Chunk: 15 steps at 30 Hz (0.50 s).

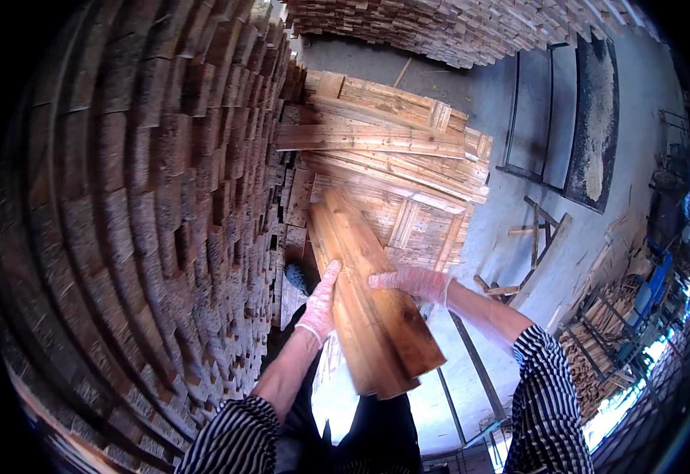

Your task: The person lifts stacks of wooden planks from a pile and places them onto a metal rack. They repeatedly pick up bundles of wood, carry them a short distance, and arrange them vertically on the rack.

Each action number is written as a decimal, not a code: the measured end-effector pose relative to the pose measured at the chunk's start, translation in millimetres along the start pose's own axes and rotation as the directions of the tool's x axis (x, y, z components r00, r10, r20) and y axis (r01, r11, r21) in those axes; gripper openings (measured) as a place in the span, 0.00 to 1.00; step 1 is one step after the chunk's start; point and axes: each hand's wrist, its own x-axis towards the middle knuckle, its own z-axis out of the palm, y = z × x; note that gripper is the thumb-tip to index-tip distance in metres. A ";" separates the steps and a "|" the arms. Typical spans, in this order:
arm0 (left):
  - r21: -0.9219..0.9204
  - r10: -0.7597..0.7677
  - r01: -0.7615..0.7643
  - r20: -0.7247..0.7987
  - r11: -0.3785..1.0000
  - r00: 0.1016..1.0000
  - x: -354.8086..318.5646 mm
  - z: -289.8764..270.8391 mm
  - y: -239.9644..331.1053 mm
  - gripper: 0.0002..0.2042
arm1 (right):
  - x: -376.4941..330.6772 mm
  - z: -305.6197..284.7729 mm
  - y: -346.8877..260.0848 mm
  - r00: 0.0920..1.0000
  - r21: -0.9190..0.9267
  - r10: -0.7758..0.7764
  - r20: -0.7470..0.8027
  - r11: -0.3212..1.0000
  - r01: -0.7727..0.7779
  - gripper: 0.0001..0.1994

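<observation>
Stacked timber fills the yard around us: a tall wall of board ends [147, 197] rises on our left, another stack [471, 28] runs along the top of the view, and grey concrete floor [511, 229] shows to the right, with a dark metal frame [554, 110] and loose wood scraps [519, 288] lying on it. We hold a bundle of planks [369, 308] in front of us, tilted, its far end pointing toward a messy pile of boards [392, 150] just beyond. Our left hand [321, 300], in a pale pink glove, is pressed flat against the bundle's left edge with fingers stretched along the wood. Our right hand [412, 283], gloved alike, lies on top of the planks, fingers curled over the upper board. Both sleeves are black-and-white striped.
</observation>
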 end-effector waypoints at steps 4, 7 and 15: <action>0.144 -0.068 0.065 0.014 0.987 0.998 -13.2 2.4 36.9 0.28 | 5.9 19.2 0.7 0.984 0.251 0.176 -0.029 0.954 -0.163 0.41; 0.135 -0.195 0.183 0.082 0.974 0.977 41.9 -6.2 73.7 0.25 | 61.9 12.2 0.5 0.969 0.361 0.218 -0.118 0.918 -0.162 0.37; 0.315 0.071 -0.070 0.007 0.946 0.997 -45.0 4.8 37.5 0.31 | 5.8 59.8 56.9 0.986 0.345 -0.032 -0.166 0.934 0.088 0.35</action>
